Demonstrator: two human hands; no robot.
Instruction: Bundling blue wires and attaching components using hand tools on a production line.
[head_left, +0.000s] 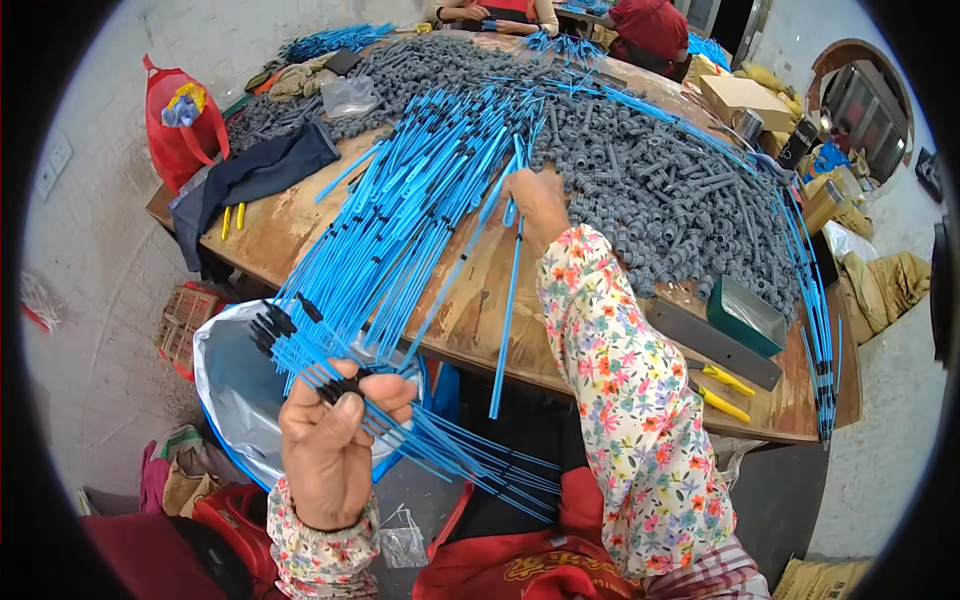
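Thin blue plastic strips with black pieces on them form a bundle (440, 440) gripped in my left hand (335, 435). The bundle slants across my lap, its black ends gathered at the upper left. My right hand (537, 205) reaches onto the table, its fingers closed at the edge of a large heap of similar blue strips (400, 205). One long blue strip (508, 320) runs from under those fingers toward the table's near edge. My right fingertips are partly hidden.
Grey ribbed plastic fittings (660, 180) are piled across the wooden table (470, 320). Yellow-handled tools (725, 390) and a green tray (745, 315) lie at right. A silver-lined container (235, 370) stands below my left side. A red bag (180, 125) sits far left. Other people sit across the table.
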